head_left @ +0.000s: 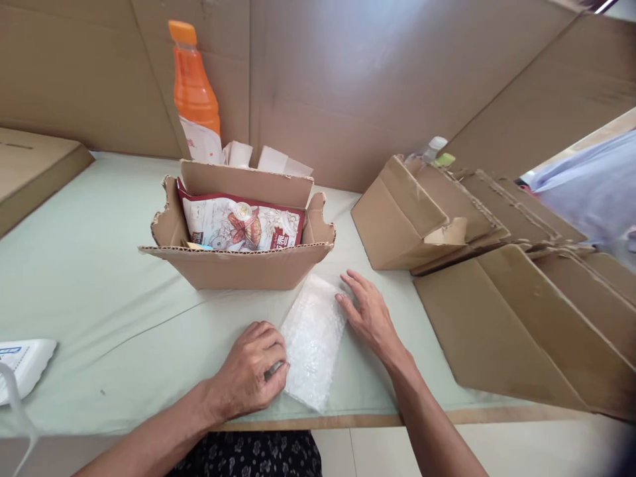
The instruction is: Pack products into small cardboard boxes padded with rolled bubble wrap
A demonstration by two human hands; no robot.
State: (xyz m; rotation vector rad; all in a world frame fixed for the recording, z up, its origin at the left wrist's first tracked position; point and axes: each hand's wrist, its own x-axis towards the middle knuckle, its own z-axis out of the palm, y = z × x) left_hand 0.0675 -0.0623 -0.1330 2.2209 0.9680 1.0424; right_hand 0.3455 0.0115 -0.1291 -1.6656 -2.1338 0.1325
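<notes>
A flat, folded piece of bubble wrap (pixel 315 341) lies on the cloth near the table's front edge. At its left edge is my left hand (pixel 256 364), fingers curled, thumb and index tips meeting right at the wrap. My right hand (pixel 368 311) rests along the wrap's upper right edge, fingers spread and holding nothing. Just beyond the wrap stands an open cardboard box (pixel 248 270). Inside it a red and white printed food pouch (pixel 238 222) leans upright, with a small blue and yellow item partly hidden by the front wall.
Behind the box stand an orange drink bottle (pixel 195 93) and white paper pieces (pixel 273 160). Several cardboard boxes (pixel 397 218) crowd the right side. A flat carton (pixel 34 162) lies far left, a white packet (pixel 30 361) at the left edge. Cardboard walls (pixel 372 86) close off the back.
</notes>
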